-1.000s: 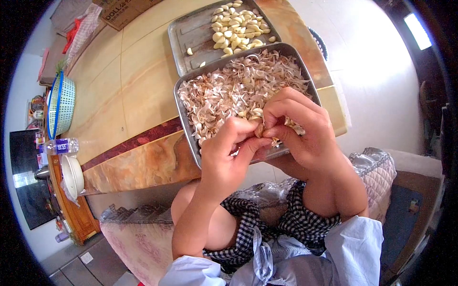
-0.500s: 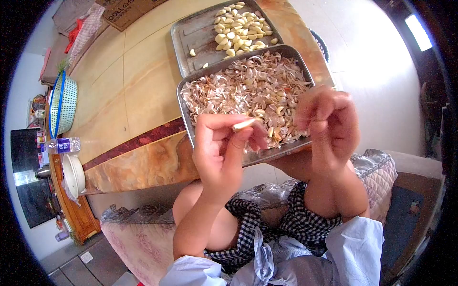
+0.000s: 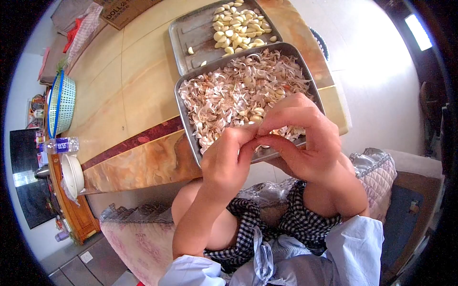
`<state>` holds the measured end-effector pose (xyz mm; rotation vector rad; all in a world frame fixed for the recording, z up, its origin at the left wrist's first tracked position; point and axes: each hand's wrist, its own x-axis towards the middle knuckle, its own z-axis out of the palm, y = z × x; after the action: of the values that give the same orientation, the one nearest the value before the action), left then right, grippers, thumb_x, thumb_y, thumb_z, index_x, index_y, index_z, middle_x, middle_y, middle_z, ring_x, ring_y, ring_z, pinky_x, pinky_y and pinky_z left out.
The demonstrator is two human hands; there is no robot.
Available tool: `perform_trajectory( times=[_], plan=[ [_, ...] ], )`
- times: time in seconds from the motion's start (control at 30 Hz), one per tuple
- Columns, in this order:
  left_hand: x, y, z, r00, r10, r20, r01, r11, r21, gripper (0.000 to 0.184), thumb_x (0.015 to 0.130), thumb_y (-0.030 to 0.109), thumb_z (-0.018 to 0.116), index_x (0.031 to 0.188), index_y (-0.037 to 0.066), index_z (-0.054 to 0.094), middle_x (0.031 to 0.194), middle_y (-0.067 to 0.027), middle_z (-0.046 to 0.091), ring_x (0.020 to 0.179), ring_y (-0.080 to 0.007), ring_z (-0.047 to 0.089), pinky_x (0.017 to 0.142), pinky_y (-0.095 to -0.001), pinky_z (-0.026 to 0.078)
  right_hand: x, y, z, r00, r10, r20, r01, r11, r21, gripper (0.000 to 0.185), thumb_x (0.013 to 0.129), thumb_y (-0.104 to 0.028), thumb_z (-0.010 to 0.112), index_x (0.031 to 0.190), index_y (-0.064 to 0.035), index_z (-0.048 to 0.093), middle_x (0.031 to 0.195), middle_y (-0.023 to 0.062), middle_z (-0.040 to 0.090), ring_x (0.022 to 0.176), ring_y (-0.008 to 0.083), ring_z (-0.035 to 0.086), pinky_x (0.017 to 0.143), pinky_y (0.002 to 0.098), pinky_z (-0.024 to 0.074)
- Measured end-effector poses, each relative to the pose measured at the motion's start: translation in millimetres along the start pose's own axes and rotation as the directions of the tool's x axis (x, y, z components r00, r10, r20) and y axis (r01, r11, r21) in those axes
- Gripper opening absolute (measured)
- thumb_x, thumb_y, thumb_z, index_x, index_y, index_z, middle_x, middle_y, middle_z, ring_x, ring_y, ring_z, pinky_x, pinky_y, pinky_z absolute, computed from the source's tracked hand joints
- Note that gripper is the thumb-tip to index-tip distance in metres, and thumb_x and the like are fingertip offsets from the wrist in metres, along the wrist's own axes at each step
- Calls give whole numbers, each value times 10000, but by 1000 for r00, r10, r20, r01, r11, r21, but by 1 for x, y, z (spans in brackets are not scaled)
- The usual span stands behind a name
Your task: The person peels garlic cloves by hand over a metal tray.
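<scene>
Two trays on the table, one behind the other, as I see them from my remote seat.
The near tray (image 3: 189,129) holds garlic peels (image 3: 229,90), with my left hand (image 3: 226,157) and right hand (image 3: 305,138) over its front part; the far tray (image 3: 193,38) sits just behind, cloves (image 3: 238,26) mostly on its right. Further left I have a box (image 3: 126,12) at the back, then a basket (image 3: 67,102), bottle (image 3: 64,145) and bowl (image 3: 71,174), far to near.

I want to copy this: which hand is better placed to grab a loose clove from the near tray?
Probably the right hand: its curled fingers reach farther over the near tray, close to the loose cloves, while the left hand sits nearer the tray's front edge.
</scene>
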<state>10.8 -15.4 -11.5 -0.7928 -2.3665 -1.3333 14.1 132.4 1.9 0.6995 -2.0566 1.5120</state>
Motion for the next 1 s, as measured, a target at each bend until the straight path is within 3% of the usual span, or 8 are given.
perform_trajectory(
  times=[0.2, 0.3, 0.4, 0.47, 0.63, 0.8, 0.87, 1.0],
  plan=[
    [0, -5, 2, 999, 39, -8, -39, 997, -66, 164, 696, -97, 586, 823, -17, 519, 743, -127, 593, 648, -232, 611, 544, -294, 490, -4, 0, 5, 998, 61, -27, -62, 997, -38, 213, 686, 67, 622, 817, -14, 475, 761, 103, 555, 684, 170, 539, 613, 264, 435],
    [-1, -5, 0, 999, -1, 51, 3, 999, -44, 79, 761, -69, 553, 811, -37, 501, 702, -96, 594, 637, -124, 591, 577, -238, 490, -4, 2, 6, 991, 133, -18, -133, 991, -5, 236, 681, 111, 588, 731, -34, 409, 751, 107, 537, 658, 156, 511, 596, 252, 432],
    [-2, -4, 0, 988, -94, 119, 103, 992, -68, 70, 767, -74, 541, 795, -26, 499, 697, -92, 592, 632, -129, 594, 558, -232, 487, -4, 3, 4, 986, 160, 43, -163, 985, 58, 241, 597, 149, 496, 715, -34, 393, 732, 97, 484, 650, 253, 495, 578, 297, 427],
    [-2, -1, 1, 934, -313, 175, 349, 902, -253, 132, 718, -99, 569, 776, -6, 495, 682, -126, 587, 652, -200, 623, 530, -267, 490, -2, 1, 1, 971, 216, 105, -227, 967, 115, 275, 601, 165, 495, 675, -44, 332, 744, 102, 483, 647, 230, 489, 578, 291, 425],
    [6, 2, -4, 935, -294, 200, 355, 737, -576, 132, 757, -85, 551, 780, -10, 445, 729, -121, 595, 689, -156, 612, 536, -245, 499, -4, -1, -5, 964, 259, 58, -264, 909, 322, 313, 645, 187, 474, 677, -63, 287, 775, 103, 473, 652, 158, 449, 582, 250, 404],
    [8, 0, -8, 917, -282, 281, 362, 299, -883, 149, 773, -49, 561, 793, -12, 418, 757, -142, 579, 635, -145, 584, 568, -242, 498, -4, 10, -10, 964, 234, -126, -200, 951, 234, 309, 699, 183, 443, 696, -69, 265, 798, 104, 468, 624, 113, 385, 588, 192, 365],
    [9, -1, -10, 928, -278, 250, 333, 310, -890, 140, 776, -38, 563, 818, -21, 431, 754, -140, 578, 633, -144, 581, 563, -240, 497, -5, 14, -11, 936, 289, -200, -216, 923, 319, 269, 706, 162, 474, 722, -52, 312, 789, 88, 474, 667, 125, 434, 629, 208, 391],
    [8, 1, -10, 931, -299, 210, 331, 445, -832, 156, 784, -14, 564, 897, -44, 460, 745, -130, 575, 641, -141, 580, 556, -234, 495, -2, 18, -15, 886, 433, -163, -418, 900, 122, 193, 694, 100, 528, 855, 0, 491, 817, 89, 541, 814, 193, 541, 730, 271, 428]
  ],
)
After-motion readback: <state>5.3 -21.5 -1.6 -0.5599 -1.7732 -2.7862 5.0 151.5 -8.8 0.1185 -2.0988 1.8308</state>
